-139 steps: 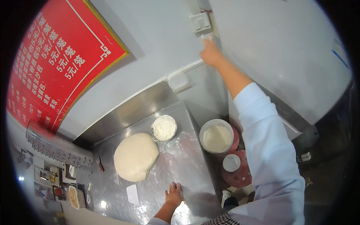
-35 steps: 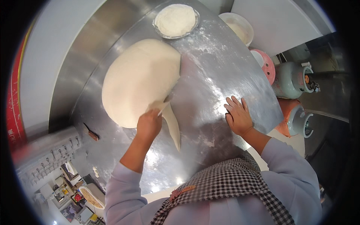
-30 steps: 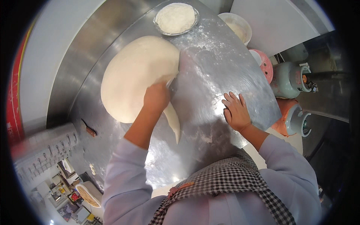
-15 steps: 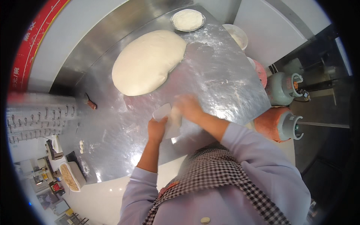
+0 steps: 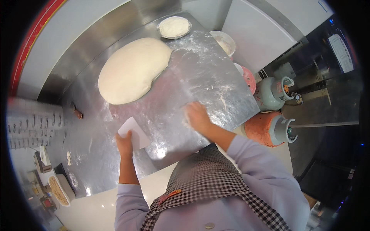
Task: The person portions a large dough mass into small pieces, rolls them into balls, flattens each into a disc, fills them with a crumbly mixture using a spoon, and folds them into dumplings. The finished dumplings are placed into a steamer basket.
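At upper left, one dough lump [image 5: 133, 71] lies on the worktop [image 5: 173, 90]; below, the left hand [image 5: 124, 144] clamps one scraper [image 5: 137, 133] in its fingers. Mid-frame, the right hand [image 5: 198, 116] is too blurred to tell its fingers' state. Right: two gas bottles [image 5: 268, 94].

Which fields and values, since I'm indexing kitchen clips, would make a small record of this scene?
Left hand: gripping a white scraper
Right hand: fingers blurred; whether it holds anything is unclear
Surface: metal table with whitish smears
Dough: one large, pale mass, beyond both hands
Bowl: filled with white powder, beyond the dough
Knife: brown-handled, lying left of the dough
Right of table: two gas cylinders, one with an orange cover
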{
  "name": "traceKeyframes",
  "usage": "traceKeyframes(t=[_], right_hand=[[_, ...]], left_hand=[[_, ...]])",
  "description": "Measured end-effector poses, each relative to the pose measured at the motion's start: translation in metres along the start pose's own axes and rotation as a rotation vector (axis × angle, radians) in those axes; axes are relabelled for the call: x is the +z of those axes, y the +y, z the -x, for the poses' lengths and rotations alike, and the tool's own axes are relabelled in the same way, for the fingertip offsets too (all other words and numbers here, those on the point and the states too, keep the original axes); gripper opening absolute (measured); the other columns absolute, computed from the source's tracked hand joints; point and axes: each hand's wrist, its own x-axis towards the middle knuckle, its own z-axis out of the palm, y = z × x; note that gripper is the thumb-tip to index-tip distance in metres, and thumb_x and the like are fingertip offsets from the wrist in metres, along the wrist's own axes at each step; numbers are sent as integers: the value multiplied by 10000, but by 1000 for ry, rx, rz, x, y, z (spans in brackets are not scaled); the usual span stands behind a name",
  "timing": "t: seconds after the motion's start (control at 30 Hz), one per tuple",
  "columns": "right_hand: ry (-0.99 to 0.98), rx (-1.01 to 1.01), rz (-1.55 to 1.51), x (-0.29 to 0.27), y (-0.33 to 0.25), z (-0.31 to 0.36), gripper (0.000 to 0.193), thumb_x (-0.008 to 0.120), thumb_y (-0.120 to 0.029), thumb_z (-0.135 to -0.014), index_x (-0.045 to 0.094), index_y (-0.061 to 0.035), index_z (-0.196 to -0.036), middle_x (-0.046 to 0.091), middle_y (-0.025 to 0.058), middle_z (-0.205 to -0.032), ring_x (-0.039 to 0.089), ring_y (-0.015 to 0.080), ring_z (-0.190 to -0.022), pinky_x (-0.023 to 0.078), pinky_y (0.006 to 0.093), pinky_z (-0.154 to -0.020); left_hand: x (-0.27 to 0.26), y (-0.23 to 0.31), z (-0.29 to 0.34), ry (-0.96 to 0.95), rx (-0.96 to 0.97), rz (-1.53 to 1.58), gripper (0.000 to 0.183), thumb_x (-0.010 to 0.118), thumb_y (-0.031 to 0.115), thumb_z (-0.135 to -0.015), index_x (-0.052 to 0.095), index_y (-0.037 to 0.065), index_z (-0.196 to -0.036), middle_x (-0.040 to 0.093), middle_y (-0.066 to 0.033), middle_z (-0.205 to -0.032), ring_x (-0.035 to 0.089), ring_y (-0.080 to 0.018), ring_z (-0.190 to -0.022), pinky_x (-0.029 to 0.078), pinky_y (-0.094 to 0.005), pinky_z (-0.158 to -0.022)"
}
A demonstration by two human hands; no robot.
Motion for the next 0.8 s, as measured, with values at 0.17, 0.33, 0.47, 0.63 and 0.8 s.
traceKeyframes(t=[0.17, 0.33, 0.47, 0.63, 0.8], right_hand=[[62, 237, -222, 10, -10, -16, 306, 633, -73, -826, 649, -64, -1131, 575, 179, -1232, 512, 392, -1189, 428, 450, -1028], [168, 276, -167, -72, 34, 47, 310, 627, -118, -872, 633, -39, -1171, 532, 228, -1316, 476, 418, -1263, 393, 449, -1086], [227, 383, 358, -107, 78, 75, 506, 565, -207, -932, 481, 36, -1368, 455, 246, -1434, 377, 450, -1372, 258, 550, -1161], [10, 537, 538, -71, 82, 30, 678, 558, -347, -952, 377, 40, -1479, 287, 234, -1593, 227, 406, -1492, 152, 604, -1194], [-274, 168, 407, -20, 41, -12, 691, 550, -429, -948, 423, -14, -1485, 335, 183, -1589, 249, 352, -1500, 159, 612, -1192]], left_hand=[[78, 71, 9, -161, 464, -395, 693, 750, 331, -839, 501, 19, -1405, 451, -258, -1479, 382, -388, -1415, 340, -500, -1139], [205, 130, 110, -407, 607, -304, 570, 673, 332, -904, 523, 12, -1351, 365, -266, -1541, 312, -459, -1435, 280, -632, -1122], [216, 124, 147, -609, 880, -373, 466, 635, 222, -933, 521, 3, -1328, 466, -255, -1446, 432, -415, -1352, 379, -557, -1070], [164, 107, 82, -864, 16, 481, 392, 539, 199, -1011, 517, -8, -1344, 648, -178, -1231, 638, -321, -1124, 511, -432, -973], [57, 102, 27, -843, -386, 1088, 471, 505, 281, -1033, 484, -43, -1374, 621, -158, -1279, 631, -256, -1111, 503, -370, -981]])
